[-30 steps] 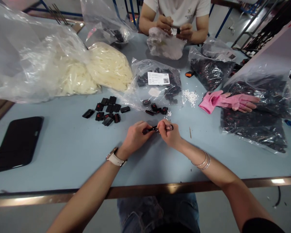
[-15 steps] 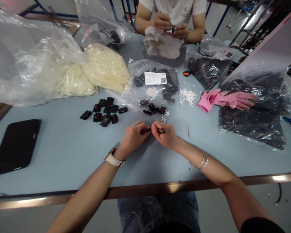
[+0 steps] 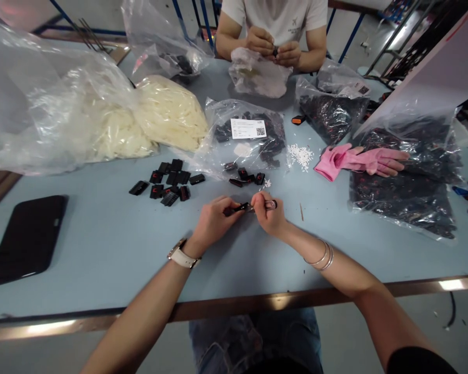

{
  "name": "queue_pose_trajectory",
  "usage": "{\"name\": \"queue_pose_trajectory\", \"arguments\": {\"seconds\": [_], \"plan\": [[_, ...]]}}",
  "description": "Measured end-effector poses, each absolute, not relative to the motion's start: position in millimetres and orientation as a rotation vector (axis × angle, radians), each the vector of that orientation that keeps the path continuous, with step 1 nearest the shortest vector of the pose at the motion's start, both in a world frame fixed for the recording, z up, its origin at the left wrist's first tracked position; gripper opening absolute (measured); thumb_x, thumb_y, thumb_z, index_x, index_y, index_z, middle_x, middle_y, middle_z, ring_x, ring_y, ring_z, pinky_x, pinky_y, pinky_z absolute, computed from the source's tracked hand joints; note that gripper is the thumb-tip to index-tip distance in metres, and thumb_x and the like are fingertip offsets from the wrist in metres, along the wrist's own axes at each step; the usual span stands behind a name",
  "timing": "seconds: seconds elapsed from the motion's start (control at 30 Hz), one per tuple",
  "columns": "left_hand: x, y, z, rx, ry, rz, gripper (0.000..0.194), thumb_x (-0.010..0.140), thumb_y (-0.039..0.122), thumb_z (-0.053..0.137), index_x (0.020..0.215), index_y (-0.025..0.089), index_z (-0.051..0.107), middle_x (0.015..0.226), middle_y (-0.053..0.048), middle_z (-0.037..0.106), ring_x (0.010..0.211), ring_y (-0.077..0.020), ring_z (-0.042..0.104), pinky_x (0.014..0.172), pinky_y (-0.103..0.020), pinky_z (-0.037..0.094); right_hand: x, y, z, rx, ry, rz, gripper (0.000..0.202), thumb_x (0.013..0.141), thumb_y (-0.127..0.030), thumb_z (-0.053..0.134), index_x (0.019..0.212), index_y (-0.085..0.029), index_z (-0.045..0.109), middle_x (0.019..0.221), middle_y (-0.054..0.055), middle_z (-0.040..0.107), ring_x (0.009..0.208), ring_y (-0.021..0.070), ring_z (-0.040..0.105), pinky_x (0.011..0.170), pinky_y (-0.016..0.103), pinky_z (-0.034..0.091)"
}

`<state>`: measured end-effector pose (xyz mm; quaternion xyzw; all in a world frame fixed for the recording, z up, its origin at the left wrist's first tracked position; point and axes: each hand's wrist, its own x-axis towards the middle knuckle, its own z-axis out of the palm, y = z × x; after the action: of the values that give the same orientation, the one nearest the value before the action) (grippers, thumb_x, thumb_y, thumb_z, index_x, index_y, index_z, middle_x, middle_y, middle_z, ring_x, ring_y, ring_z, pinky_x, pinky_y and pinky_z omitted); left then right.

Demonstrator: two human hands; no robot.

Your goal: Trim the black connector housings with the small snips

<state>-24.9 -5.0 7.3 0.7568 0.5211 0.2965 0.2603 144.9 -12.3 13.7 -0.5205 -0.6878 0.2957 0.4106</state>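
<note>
My left hand [image 3: 217, 217] is closed on a small black connector [image 3: 241, 207] near the middle of the table. Just to its right, my right hand [image 3: 270, 214] grips a slim tool [image 3: 271, 204] whose thin tip points at the connector. Beyond my hands lie a few black connectors [image 3: 250, 178] and a small heap of white pieces [image 3: 267, 183]. More black connectors [image 3: 171, 178] form a loose pile on the left. Larger is the scatter of white pieces [image 3: 300, 157] right of the labelled clear bag [image 3: 248, 129].
Bags of cream parts [image 3: 171, 111] stand at the left, above a black tablet-like object [image 3: 28, 239]. Pink gloves [image 3: 361, 160] rest beside bags of black parts [image 3: 405, 202]. Across the table a person's hands [image 3: 275, 47] hold a small dark piece.
My right hand has shifted slightly right, opening a small gap from my left hand and showing the tool's tip. The view has tilted slightly. The other person's hands have come closer together.
</note>
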Motion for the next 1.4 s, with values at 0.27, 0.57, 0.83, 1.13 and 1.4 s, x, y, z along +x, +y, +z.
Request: {"name": "queue_pose_trajectory", "arguments": {"seconds": [0.27,0.57,0.83,1.13,1.4], "plan": [[-24.6,-5.0,7.9,2.054,1.418,0.816,0.015,0.076,0.03,0.061,0.068,0.017,0.059,0.066,0.0,0.058,0.059,-0.0119,0.052,0.055,-0.024,0.04,142.9,-7.7,19.5,-1.336,-1.924,0.733,0.031,0.091,-0.036,0.027,0.071,-0.021,0.044,0.061,0.0,0.052,0.055,0.0103,0.049,0.058,0.021,0.036],[-25.0,-4.7,6.6,2.052,1.449,0.77,0.014,0.076,0.031,0.061,0.072,0.018,0.06,0.068,-0.001,0.06,0.06,-0.0128,0.054,0.057,-0.025,0.042,144.3,-7.3,15.1,-1.273,-1.859,0.719,0.03,0.092,-0.035,0.032,0.069,-0.021,0.046,0.056,-0.002,0.048,0.052,0.0102,0.046,0.055,0.022,0.034],[-38.7,1.0,11.7,2.26,1.58,0.593,0.026,0.079,0.029,0.054,0.102,0.021,0.062,0.073,-0.002,0.062,0.065,-0.0165,0.057,0.059,-0.026,0.043,167.6,19.7,14.3,-1.365,-1.608,0.419,0.035,0.093,-0.037,0.029,0.071,-0.021,0.05,0.078,0.005,0.058,0.071,0.0144,0.054,0.071,0.028,0.043],[-79.0,16.9,23.0,2.345,2.034,0.838,0.028,0.08,0.029,0.055,0.105,0.024,0.065,0.081,-0.009,0.059,0.079,-0.0257,0.056,0.067,-0.036,0.044,181.9,32.4,16.8,-1.7,-2.186,0.338,0.043,0.086,-0.015,0.041,0.126,-0.019,0.054,0.109,0.013,0.055,0.091,0.0226,0.055,0.07,0.031,0.046],[-45.7,5.5,15.1,2.42,1.715,0.847,0.022,0.086,0.027,0.049,0.101,0.021,0.064,0.089,-0.008,0.061,0.086,-0.023,0.057,0.077,-0.034,0.047,179.7,32.0,12.2,-1.784,-2.212,0.227,0.042,0.087,-0.045,0.049,0.124,-0.024,0.057,0.111,0.013,0.05,0.095,0.0254,0.053,0.069,0.033,0.045]]}}
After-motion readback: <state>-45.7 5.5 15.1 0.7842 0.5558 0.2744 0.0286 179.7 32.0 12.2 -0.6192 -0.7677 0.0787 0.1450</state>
